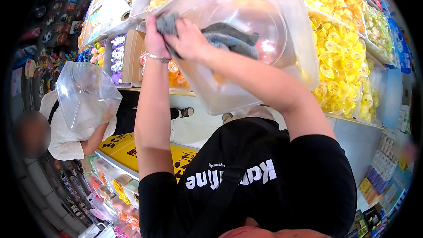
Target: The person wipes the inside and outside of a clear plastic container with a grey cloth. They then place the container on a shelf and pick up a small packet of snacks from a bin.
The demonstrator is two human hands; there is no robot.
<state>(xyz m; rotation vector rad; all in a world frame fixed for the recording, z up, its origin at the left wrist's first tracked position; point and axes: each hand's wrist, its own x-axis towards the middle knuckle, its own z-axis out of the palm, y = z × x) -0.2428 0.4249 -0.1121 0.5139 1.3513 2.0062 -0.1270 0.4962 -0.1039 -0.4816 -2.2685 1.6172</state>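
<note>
A large clear plastic bin (228,96) lies before me across the display, its round-ringed base visible. My left hand (155,39) grips the bin's upper left corner together with a bunched grey cloth (167,23). Against the same corner, my right hand (190,39) presses on that cloth, fingers bent around its edge. Another dark grey and bluish cloth (231,41) lies at the bin, partly behind my right forearm; whether it is inside or on top I cannot tell.
Bins of yellow packaged jelly cups (333,62) stand at the right. A brown cardboard piece (133,56) and purple packets (118,58) are at the left. Another person (62,132) holds a clear plastic bin (89,96) at the far left, beside a yellow-edged lower display (124,153).
</note>
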